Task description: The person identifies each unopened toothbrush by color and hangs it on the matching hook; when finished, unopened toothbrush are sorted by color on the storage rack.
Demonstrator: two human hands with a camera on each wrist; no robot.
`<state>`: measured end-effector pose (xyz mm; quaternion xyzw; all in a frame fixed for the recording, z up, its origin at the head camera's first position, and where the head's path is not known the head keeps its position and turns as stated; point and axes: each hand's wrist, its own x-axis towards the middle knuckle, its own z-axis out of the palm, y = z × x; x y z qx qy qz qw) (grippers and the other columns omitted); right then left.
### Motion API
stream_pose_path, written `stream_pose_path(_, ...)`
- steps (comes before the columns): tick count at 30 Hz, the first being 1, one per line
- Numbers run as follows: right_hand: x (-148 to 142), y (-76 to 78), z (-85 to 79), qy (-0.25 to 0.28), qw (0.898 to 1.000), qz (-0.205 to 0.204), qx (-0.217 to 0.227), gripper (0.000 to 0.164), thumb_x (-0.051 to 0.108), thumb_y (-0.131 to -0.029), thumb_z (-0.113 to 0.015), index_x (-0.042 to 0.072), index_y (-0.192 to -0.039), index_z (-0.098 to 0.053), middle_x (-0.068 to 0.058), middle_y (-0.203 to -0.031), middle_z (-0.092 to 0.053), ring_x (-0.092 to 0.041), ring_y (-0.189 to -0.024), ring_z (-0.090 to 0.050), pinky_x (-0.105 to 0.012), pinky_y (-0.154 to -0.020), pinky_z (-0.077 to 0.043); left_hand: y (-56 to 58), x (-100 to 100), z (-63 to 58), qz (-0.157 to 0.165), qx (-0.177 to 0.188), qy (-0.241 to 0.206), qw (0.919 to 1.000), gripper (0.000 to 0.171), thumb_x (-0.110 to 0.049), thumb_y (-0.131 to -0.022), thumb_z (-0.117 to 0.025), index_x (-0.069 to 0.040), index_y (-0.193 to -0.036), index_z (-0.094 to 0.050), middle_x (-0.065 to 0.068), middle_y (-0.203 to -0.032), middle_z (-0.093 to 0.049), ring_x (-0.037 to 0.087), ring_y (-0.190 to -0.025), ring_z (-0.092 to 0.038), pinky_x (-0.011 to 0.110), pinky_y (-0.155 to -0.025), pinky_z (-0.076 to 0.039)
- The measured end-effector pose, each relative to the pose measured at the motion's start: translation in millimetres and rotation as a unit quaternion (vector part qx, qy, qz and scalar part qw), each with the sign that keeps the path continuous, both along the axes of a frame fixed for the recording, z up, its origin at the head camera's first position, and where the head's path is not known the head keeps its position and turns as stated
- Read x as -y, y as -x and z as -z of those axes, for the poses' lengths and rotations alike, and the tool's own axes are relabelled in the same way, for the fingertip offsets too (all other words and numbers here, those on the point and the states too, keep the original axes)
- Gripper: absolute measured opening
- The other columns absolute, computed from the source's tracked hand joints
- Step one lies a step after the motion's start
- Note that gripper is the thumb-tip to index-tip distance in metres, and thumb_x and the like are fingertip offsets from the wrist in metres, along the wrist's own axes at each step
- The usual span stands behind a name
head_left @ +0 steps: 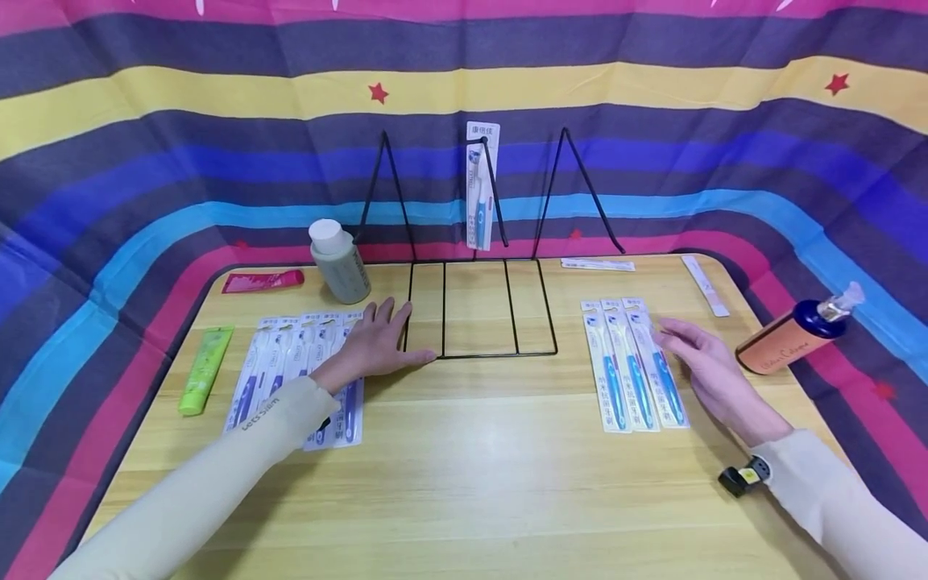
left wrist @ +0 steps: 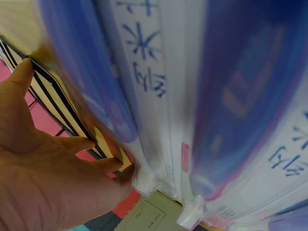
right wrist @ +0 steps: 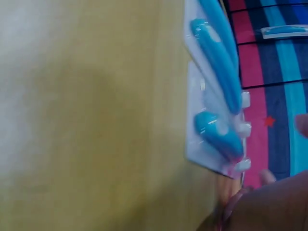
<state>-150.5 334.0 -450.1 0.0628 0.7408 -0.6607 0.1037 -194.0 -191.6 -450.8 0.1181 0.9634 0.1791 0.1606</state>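
My left hand (head_left: 377, 342), fingers spread, rests at the front left corner of a black wire rack (head_left: 478, 355). Under and beside its wrist lie several packaged purple toothbrushes (head_left: 270, 362), partly covered by the sleeve; they loom large in the left wrist view. One packaged blue toothbrush (head_left: 482, 201) stands upright on the rack's back hook. On the right, three packaged blue toothbrushes (head_left: 632, 374) lie side by side on the table. My right hand (head_left: 706, 374) is beside them, its fingertips right at the upper edge of the outermost pack, fingers loosely bent.
A grey bottle with a white cap (head_left: 341, 262) stands left of the rack. Pink (head_left: 263, 280) and green (head_left: 205, 370) tubes lie further left. Behind the blue packs are two slim white packets (head_left: 598, 264). An orange pump bottle (head_left: 793, 337) stands at the right edge. Striped cloth (head_left: 464, 48) surrounds the table.
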Motion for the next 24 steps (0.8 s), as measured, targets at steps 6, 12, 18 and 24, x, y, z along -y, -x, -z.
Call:
stream_pose_path(6, -5.3, -2.6, 5.2, -0.227, 0.973, -0.025, -0.003, 0.081, 0.04, -0.11, -0.068, -0.012, -0.163, -0.036, -0.018, -0.131, -0.057, -0.012, -0.1, -0.053, -0.021, -0.077, -0.046, -2.2, -0.2, -2.1, 0.005, -0.007, 0.001, 1.0, 0.112, -0.075, -0.096, -0.065, -0.008, -0.175, -0.021, 0.028, -0.178, -0.009, 0.06, -0.16, -0.004, 0.08, -0.121, -0.016)
stream_pose_path(12, -3.0, 1.1, 6.0, -0.3, 0.953, -0.013, -0.021, 0.062, 0.029, -0.106, -0.073, -0.017, -0.145, -0.058, -0.031, -0.126, -0.066, -0.015, -0.095, -0.059, -0.019, -0.073, -0.048, -1.4, -0.3, -2.0, 0.003, -0.007, 0.002, 1.0, 0.112, -0.075, -0.096, -0.065, -0.009, -0.175, -0.02, 0.028, -0.179, -0.008, 0.059, -0.16, -0.004, 0.08, -0.121, -0.016)
stream_pose_path(18, -3.4, 3.0, 3.5, -0.303, 0.953, 0.001, 0.009, 0.063, 0.032, -0.106, -0.073, -0.017, -0.143, -0.059, -0.031, -0.129, -0.066, -0.014, -0.092, -0.063, -0.02, -0.07, -0.053, -1.1, 0.1, -1.6, 0.002, 0.0, 0.004, 1.0, 0.113, -0.076, -0.096, -0.064, -0.01, -0.175, -0.019, 0.027, -0.179, -0.007, 0.059, -0.161, -0.003, 0.079, -0.122, -0.015)
stream_pose_path(24, -12.4, 0.4, -4.8, -0.287, 0.957, -0.001, 0.041, 0.065, 0.034, -0.107, -0.071, -0.013, -0.147, -0.052, -0.02, -0.116, -0.072, -0.01, -0.082, -0.066, -0.026, -0.067, -0.056, -1.6, 0.2, -1.2, 0.002, -0.002, 0.008, 1.0, 0.113, -0.077, -0.096, -0.063, -0.009, -0.175, -0.019, 0.028, -0.178, -0.008, 0.06, -0.16, -0.003, 0.078, -0.123, -0.014)
